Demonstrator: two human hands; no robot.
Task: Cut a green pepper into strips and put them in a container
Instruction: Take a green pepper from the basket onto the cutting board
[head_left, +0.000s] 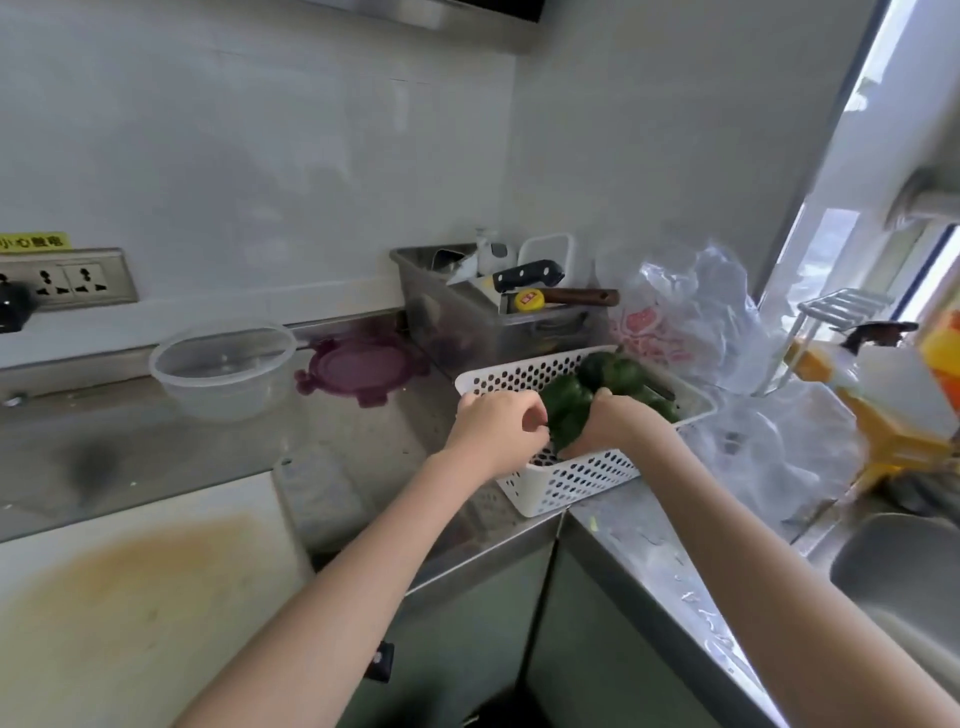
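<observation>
Both hands (550, 426) gripping a green pepper (566, 410) in white basket (571, 478), clear container (223, 369) left, knife tray (467, 317) behind

yellow sticker (34, 241), Chinese characters, blurred

Both hands, left hand (496, 426) and right hand (610, 423), gripping a green pepper (566, 410), inside white perforated basket (571, 483); steel counter (208, 457)

- A purple lid (362, 368) lay flat on the steel counter (156, 457) before me.
- A metal bin (467, 317) against the wall held knives, one with a black handle (527, 275).
- Crumpled plastic bags (691, 312) sat by my window.
- A wall socket (67, 280) was at my far left.
- My sink (904, 582) lay right.
</observation>
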